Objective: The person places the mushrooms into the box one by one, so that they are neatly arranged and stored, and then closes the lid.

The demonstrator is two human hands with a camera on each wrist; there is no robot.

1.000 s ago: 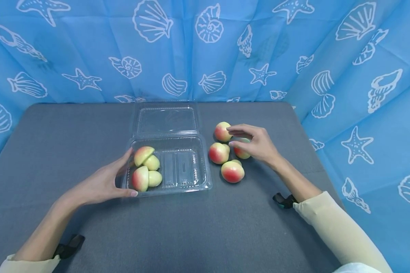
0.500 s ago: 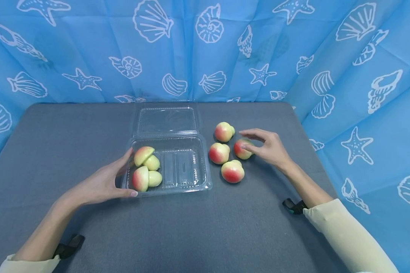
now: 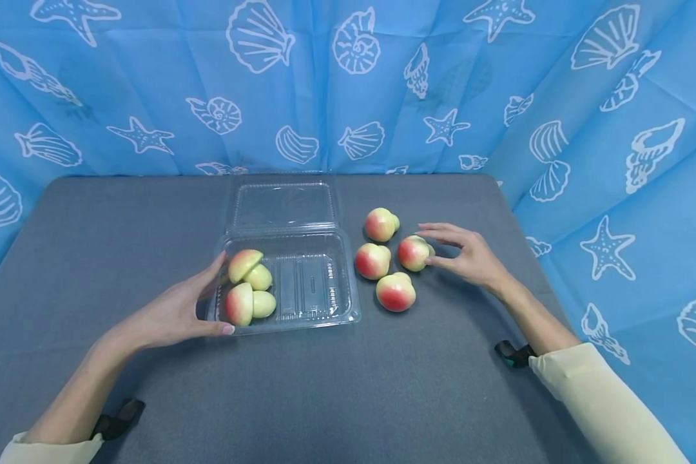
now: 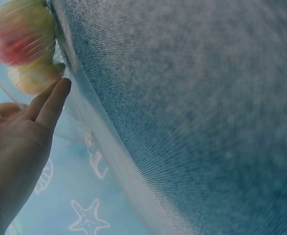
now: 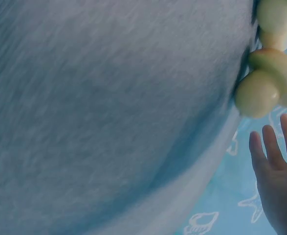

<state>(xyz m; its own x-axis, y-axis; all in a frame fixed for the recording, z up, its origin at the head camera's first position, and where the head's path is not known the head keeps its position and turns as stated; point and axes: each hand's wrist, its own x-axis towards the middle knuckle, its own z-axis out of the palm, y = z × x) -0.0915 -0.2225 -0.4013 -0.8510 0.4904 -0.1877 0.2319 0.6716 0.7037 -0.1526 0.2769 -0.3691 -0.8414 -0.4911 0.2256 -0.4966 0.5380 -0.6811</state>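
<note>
My left hand (image 3: 171, 314) spans the left side of a clear plastic container (image 3: 348, 277), thumb at the front corner and fingers at the side wall. Two red-and-yellow mushroom-shaped pieces, one (image 3: 245, 264) behind the other (image 3: 240, 304), lie in its left half. In the left wrist view the hand (image 4: 23, 147) touches the wall beside them. My right hand (image 3: 470, 258), fingers spread from the thumb, is around the right side of a similar piece (image 3: 413, 252) on the table; the right wrist view shows the hand (image 5: 280, 171) beside a piece (image 5: 258, 93), fingers extended.
Three more such pieces stand on the grey table (image 3: 325, 399), at the back (image 3: 379, 225), in the middle (image 3: 372, 260) and in front (image 3: 396, 292). The container's raised lid (image 3: 284, 203) extends behind its base. A blue shell-print curtain (image 3: 325, 84) hangs behind and to the right.
My right hand has moved right, away from the back and middle pieces, to the right side of the rightmost piece. My left hand and the container have stayed in place.
</note>
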